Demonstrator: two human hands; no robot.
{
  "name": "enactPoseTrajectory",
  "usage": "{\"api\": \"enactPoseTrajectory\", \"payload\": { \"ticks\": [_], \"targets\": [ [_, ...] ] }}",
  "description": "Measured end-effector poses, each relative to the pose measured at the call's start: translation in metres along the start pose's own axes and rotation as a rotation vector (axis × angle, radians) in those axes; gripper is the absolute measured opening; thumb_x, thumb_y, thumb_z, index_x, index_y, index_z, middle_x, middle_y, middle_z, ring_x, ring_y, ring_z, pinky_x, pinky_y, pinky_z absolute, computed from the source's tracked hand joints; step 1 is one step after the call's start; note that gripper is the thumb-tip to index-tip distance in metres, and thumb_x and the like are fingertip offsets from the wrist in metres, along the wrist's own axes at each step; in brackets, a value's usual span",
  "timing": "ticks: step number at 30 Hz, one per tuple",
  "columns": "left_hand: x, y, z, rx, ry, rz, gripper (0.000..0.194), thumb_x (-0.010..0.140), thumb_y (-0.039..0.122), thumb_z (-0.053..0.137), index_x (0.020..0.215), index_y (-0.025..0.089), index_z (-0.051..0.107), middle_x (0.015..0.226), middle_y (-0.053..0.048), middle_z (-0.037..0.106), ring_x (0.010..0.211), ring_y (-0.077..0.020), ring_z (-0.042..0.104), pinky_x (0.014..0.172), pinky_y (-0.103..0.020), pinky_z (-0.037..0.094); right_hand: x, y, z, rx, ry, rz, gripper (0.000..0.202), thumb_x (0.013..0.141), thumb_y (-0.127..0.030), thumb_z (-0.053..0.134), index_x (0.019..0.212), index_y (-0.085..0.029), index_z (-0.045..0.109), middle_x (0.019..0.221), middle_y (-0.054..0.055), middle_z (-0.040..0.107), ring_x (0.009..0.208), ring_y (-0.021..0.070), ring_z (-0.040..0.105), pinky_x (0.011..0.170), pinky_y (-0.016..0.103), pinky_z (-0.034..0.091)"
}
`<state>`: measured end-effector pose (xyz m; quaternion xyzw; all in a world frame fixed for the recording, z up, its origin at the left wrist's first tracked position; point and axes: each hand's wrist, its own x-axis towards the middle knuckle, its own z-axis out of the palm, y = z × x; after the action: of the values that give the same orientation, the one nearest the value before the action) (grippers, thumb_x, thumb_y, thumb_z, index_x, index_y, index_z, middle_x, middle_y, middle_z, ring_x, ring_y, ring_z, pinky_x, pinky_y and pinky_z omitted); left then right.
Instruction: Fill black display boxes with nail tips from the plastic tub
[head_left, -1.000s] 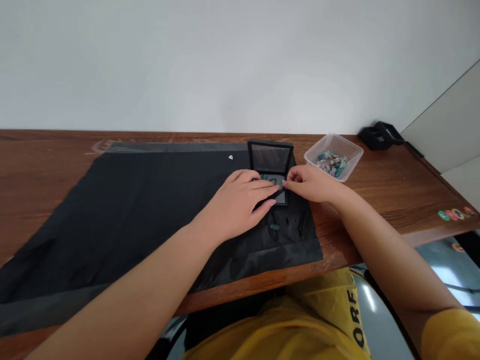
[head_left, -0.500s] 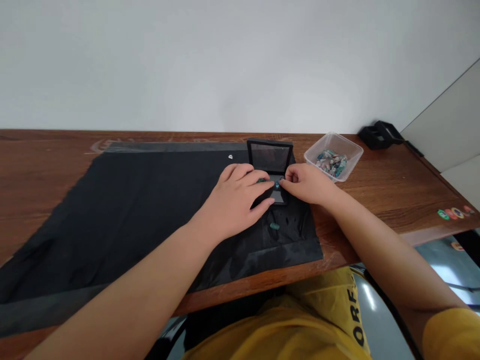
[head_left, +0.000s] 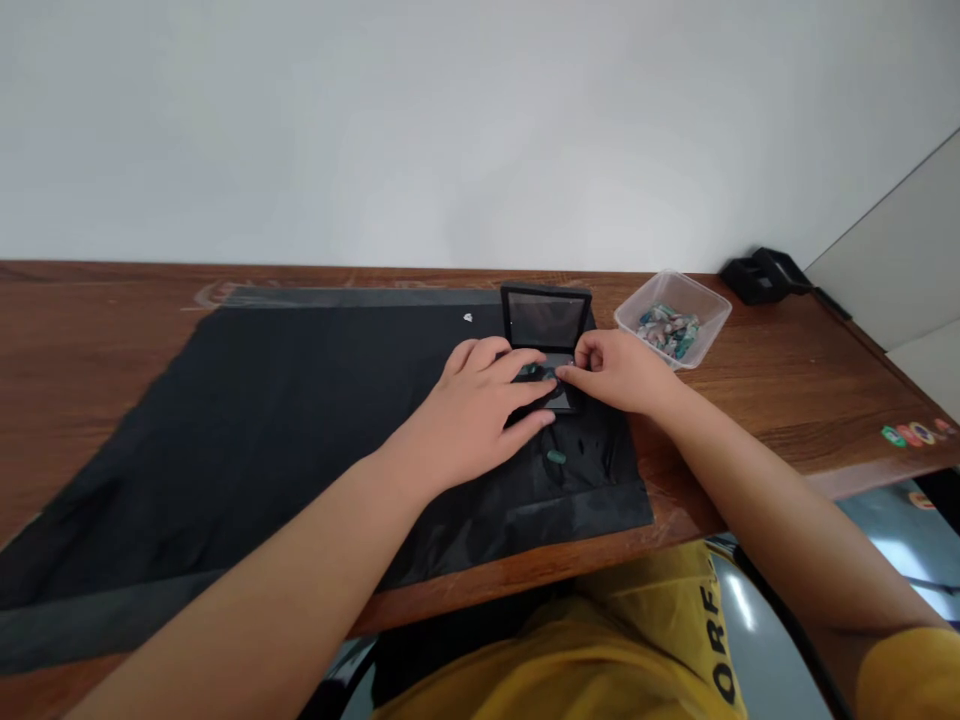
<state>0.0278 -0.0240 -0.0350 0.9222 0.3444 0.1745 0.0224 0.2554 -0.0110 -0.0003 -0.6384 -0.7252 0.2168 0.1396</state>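
Note:
A small black case [head_left: 546,318] stands with its clear-windowed lid raised on the black cloth. My left hand [head_left: 480,412] reaches over its base from the left, fingers spread, the index fingertip in the middle of the case. A dark green stone [head_left: 529,370] shows between those fingers. From the right, my right hand [head_left: 619,370] has its thumb and curled fingers at the right side of the base, close to the left fingertip. Whatever lies under its fingertips is mostly hidden. In front of the case, a green stone [head_left: 556,457] rests on the cloth.
To the right, a clear plastic container [head_left: 709,338] holds many teal and pinkish stones. A tiny white piece [head_left: 468,317] lies on the cloth behind my left hand. Another black case [head_left: 761,275] sits by the wall. Round stickers [head_left: 911,434] mark the table's right edge.
The blue stone that showed between my fingertips is now mostly covered. My right thumb has shifted slightly left over the case. The view has moved a little.

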Motion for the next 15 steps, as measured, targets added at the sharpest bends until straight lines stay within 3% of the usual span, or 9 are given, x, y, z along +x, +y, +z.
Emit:
{"api": "enactPoseTrajectory", "payload": {
  "ticks": [5,11,15],
  "targets": [
    [-0.007,-0.001,-0.008,-0.002,-0.071,-0.021,0.041,0.106,0.049,0.058,0.140,0.035,0.074,0.167,-0.007,0.050,0.144,-0.0412,0.042,0.117,-0.063,0.038,-0.002,0.000,-0.003,0.016,-0.025,0.029,0.033,0.085,-0.045,0.080,0.075,-0.021,0.061,0.062,-0.004,0.057,0.059,0.0126,0.049,0.060,0.029,0.031],
    [-0.005,-0.009,-0.016,-0.061,0.002,-0.108,0.036,0.107,0.054,0.055,0.127,0.038,0.081,0.159,-0.003,0.059,0.143,-0.0388,0.043,0.117,-0.060,0.036,-0.002,0.000,0.001,-0.010,-0.002,0.050,0.034,0.085,-0.049,0.080,0.076,-0.021,0.062,0.066,-0.003,0.060,0.062,0.0134,0.051,0.061,0.029,0.032],
    [-0.004,-0.014,-0.021,-0.071,0.035,-0.187,0.040,0.105,0.057,0.055,0.131,0.037,0.078,0.155,-0.003,0.063,0.143,-0.0384,0.044,0.116,-0.057,0.036,-0.005,-0.005,0.004,-0.091,0.072,0.058,0.038,0.086,-0.055,0.079,0.077,-0.022,0.062,0.074,0.000,0.065,0.068,0.0154,0.055,0.064,0.030,0.033]
  ]
}}
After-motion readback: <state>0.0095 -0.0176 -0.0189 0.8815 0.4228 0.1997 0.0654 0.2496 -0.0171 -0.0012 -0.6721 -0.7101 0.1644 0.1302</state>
